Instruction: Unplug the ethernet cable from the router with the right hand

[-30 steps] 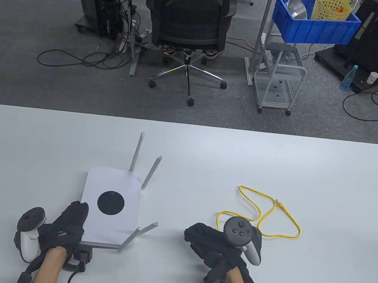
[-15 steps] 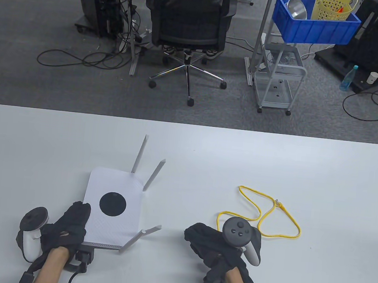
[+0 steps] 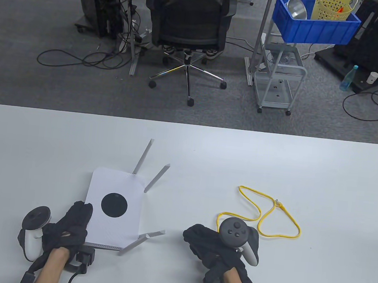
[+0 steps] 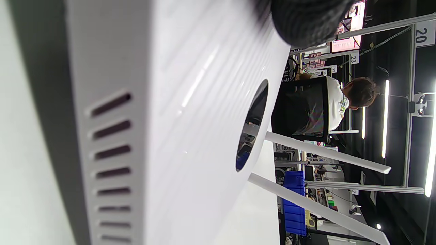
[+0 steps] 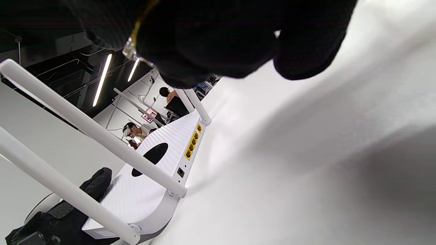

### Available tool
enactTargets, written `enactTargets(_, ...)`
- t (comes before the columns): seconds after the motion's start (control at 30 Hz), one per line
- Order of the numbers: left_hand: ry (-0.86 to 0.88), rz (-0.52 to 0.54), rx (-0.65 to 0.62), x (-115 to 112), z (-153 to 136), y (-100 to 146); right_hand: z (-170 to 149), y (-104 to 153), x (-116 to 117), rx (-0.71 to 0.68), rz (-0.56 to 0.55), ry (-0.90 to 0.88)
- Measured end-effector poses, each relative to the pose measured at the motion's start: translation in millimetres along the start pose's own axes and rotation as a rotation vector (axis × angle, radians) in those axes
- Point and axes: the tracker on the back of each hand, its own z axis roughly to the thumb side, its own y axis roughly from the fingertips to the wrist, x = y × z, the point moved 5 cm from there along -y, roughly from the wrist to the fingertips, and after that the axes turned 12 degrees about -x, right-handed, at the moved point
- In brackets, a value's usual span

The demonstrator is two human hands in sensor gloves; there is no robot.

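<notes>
The white router (image 3: 114,208) with a black disc lies flat on the table's near left; it also shows in the left wrist view (image 4: 190,136). My left hand (image 3: 68,226) grips its near-left corner. In the right wrist view the router (image 5: 150,180) shows its yellow ports (image 5: 192,143) with nothing plugged in. The yellow ethernet cable (image 3: 268,220) lies looped on the table to the right, its free plug (image 3: 278,203) at the far side. My right hand (image 3: 205,242) is closed, apart from the router, and holds the cable's other clear plug (image 5: 131,49) in its fingers (image 5: 211,37).
The router's antennas (image 3: 142,157) stick out toward the far side and another (image 3: 143,241) toward my right hand. The white table (image 3: 208,150) ends at a far edge, with an office chair (image 3: 188,23) and a cart with a blue bin (image 3: 314,26) beyond.
The router has turned a little clockwise and slid slightly right under my left hand. My right hand has shifted a touch to the left; the cable loop has stayed put.
</notes>
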Motion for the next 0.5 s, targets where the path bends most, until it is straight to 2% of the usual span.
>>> enactTargets(0.13, -0.122, -0.02, -0.008, 0, 9, 1, 0, 0, 0, 0.001, -0.001, 0.01)
enactTargets(0.3, -0.454, -0.028, 0.014, -4, 24, 5, 0, 0, 0, 0.005, -0.001, 0.024)
enactTargets(0.5, -0.892, -0.055, 0.107, -21, 28, 6, 0, -1, 4, 0.01, 0.019, 0.051)
